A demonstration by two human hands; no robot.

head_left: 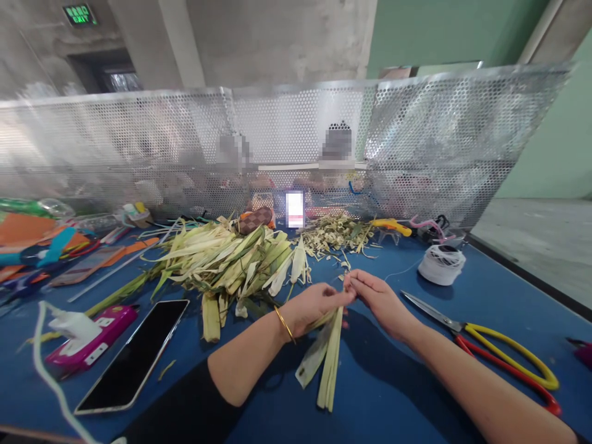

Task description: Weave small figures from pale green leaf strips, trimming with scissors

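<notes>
A heaped pile of pale green and cream husks is bordered by the left forearm. By the left hand, palm down and nearly closed, a bundle of flat, pale green leaf strips is gripped near its top. Its long axis is pointed from the fingers back towards the body, tilted slightly left. At its upper end the right hand's fingertips are pinched together; what is held there cannot be told. A white thread spool is seen further right.
</notes>
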